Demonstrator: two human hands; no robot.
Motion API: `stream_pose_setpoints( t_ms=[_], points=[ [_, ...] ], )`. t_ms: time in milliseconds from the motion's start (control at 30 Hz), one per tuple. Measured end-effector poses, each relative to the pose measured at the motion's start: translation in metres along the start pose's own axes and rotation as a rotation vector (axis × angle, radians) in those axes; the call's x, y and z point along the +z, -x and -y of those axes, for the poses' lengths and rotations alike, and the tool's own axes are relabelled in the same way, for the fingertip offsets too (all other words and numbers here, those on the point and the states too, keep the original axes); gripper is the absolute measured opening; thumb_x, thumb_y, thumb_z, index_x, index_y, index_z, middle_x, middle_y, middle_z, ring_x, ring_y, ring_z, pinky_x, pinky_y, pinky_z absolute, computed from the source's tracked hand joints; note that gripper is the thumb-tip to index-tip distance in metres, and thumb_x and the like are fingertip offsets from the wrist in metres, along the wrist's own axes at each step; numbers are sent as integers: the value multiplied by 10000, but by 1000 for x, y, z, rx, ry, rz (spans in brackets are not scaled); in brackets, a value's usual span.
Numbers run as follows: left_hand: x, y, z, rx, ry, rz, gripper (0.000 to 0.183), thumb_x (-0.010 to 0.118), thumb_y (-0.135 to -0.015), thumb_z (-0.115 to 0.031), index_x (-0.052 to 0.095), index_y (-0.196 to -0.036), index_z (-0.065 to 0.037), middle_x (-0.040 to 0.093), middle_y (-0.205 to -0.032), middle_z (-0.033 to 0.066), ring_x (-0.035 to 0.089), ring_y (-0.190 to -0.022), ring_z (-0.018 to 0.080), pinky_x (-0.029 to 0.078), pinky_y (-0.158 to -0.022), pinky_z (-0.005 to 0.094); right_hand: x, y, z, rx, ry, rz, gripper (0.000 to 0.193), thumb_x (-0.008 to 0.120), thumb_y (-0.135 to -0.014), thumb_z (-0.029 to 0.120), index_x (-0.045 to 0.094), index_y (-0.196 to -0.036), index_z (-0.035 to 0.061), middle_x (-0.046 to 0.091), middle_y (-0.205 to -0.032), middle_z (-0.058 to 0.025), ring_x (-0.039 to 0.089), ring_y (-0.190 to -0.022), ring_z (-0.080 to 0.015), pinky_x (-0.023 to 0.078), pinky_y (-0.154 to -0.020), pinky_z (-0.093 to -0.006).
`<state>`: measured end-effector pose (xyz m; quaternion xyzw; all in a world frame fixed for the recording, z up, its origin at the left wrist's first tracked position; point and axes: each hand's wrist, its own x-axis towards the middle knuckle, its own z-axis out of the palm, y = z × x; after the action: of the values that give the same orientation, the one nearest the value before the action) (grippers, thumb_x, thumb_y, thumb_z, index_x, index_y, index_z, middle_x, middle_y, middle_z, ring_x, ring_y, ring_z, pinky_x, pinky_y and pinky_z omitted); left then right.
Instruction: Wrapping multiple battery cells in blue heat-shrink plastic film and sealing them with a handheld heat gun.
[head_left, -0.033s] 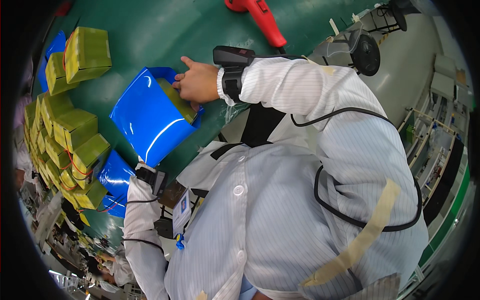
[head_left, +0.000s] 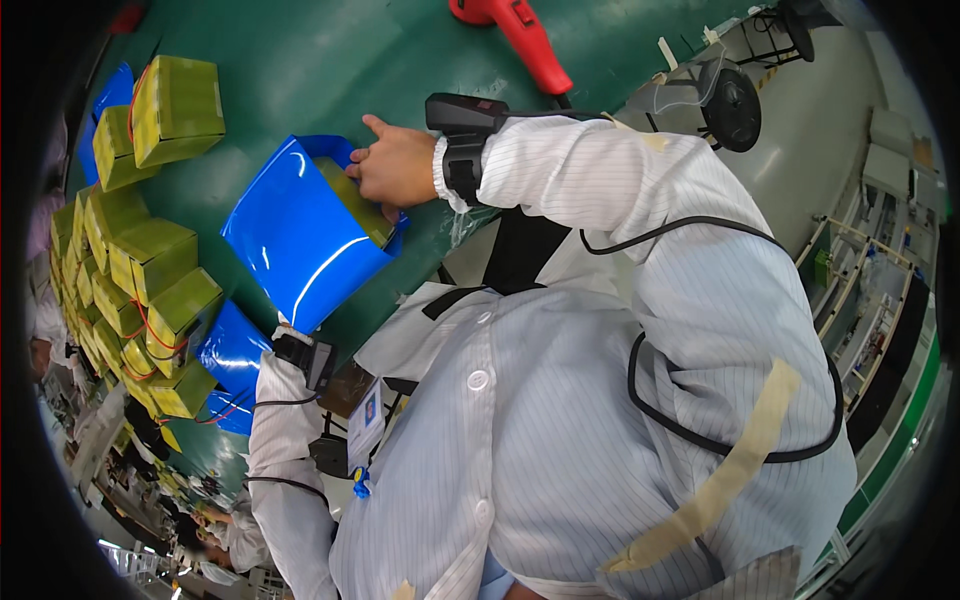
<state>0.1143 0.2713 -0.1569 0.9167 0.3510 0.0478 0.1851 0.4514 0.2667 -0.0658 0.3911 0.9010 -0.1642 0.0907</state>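
Green bench: the bench [head_left: 270,60] carries the load; the blue sleeve sits near its front edge, so a slack hold there could let the sleeve and its contents slide off.
Stacked blocks: the pile of yellow blocks [head_left: 150,265] stands left of the sleeve, uneven in height; a sideways knock from the left forearm could topple it.
Blue sleeve: the glossy sleeve [head_left: 300,235] lies between the hands, mouth toward the right; its slick, thin wall could crease or split if pushed askew.
Red tool: the gun-shaped tool [head_left: 525,45] rests well apart, beyond the right wrist; its cord could catch the arm.
Yellow block: the block [head_left: 352,205] shows inside the sleeve's mouth; tilted, its corner could jam against the plastic.
Right hand: the hand [head_left: 398,168] spans the mouth, one finger stretched clear; whether it grips or merely presses cannot be told.
Left hand: the hand [head_left: 284,321] is almost wholly behind the sleeve, its hold hidden.
Loose wires: thin red wires [head_left: 148,325] trail over the pile; a snag could tug blocks down.
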Motion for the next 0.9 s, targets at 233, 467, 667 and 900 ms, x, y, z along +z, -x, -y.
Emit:
stream_pose_setpoints(
  t_ms=[233,467,667,900],
  points=[
    [-5,22,-3,15,2,50,392,695,-938,-260,672,-1284,-77,681,-1279,161,638,-1198,318,510,-1020,421,44,12,-1,21,-246,-356,352,684,-863,246,739,-1186,117,576,-1462,-43,465,-1409,-250,261,-1180,-648],
    [-45,7,-78,-132,133,113,381,799,-827,-324,756,-1101,-63,740,-1093,142,699,-1020,329,538,-910,431,62,53,21,-54,-387,-412,377,685,-890,322,751,-1164,72,600,-1431,-80,422,-1441,-273,216,-1226,-601],
    [-55,3,-92,-222,198,207,328,789,-834,-292,760,-1085,-84,753,-1032,112,716,-938,282,559,-840,396,69,34,26,-153,-99,-457,388,675,-832,308,764,-1029,-14,666,-1307,-181,515,-1353,-331,282,-1221,-537],
    [-44,7,-77,-328,215,360,534,833,-803,-354,695,-1223,-55,726,-1138,149,685,-1023,315,530,-903,411,52,32,21,-292,92,-339,441,647,-789,304,748,-1053,-34,688,-1251,-223,581,-1294,-337,365,-1166,-533]
  ],
)
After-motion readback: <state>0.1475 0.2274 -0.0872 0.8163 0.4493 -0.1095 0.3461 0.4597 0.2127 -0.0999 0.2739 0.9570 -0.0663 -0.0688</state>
